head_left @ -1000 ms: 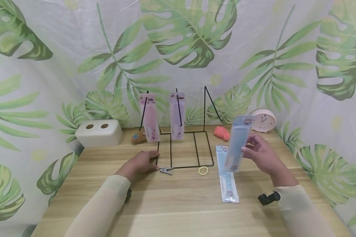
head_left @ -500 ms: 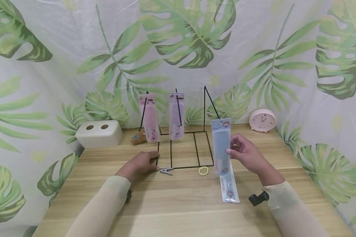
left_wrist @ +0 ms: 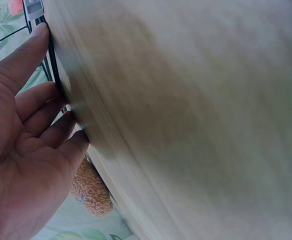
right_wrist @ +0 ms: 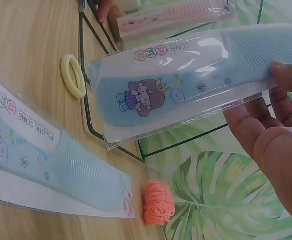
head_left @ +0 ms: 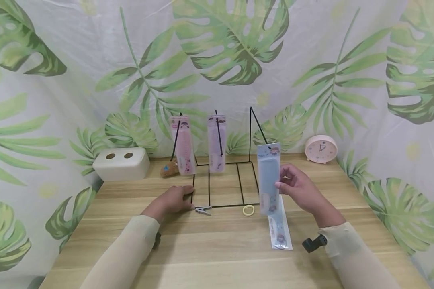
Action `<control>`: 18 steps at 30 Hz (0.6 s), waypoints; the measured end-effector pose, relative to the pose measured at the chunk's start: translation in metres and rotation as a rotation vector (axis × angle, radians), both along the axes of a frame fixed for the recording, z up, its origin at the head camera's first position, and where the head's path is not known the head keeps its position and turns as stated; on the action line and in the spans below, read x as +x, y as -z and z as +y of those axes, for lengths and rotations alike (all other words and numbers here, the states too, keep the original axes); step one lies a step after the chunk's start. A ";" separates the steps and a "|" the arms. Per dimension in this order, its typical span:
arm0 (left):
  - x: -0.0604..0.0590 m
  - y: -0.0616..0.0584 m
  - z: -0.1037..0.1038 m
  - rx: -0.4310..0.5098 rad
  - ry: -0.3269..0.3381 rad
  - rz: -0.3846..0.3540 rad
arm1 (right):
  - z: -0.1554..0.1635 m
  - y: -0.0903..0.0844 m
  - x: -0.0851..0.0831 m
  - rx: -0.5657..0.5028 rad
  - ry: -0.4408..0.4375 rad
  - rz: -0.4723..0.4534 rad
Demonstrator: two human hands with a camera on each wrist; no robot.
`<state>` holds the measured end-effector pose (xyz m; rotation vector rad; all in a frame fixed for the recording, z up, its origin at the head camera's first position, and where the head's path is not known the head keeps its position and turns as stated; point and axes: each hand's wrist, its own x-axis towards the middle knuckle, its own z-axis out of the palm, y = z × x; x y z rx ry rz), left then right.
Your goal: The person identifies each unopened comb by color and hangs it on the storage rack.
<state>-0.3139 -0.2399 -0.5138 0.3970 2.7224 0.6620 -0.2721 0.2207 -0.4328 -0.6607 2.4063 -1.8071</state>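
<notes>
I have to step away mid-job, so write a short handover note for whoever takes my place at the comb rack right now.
Left hand: open, fingers flat on the table, touching the front left corner of the black wire rack.
Right hand: pinches the blue packaged comb upright, its top at the rack's right hook.
Done: a pink comb hangs on the left hook, a lilac comb on the middle one.
Left: whether the held comb is already on its hook cannot be told. A second blue comb lies flat on the table, beside a yellow ring.
</notes>
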 end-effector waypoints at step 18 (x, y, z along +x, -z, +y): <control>0.001 -0.002 0.002 0.006 0.001 -0.003 | -0.048 -0.008 -0.063 0.001 0.302 -0.069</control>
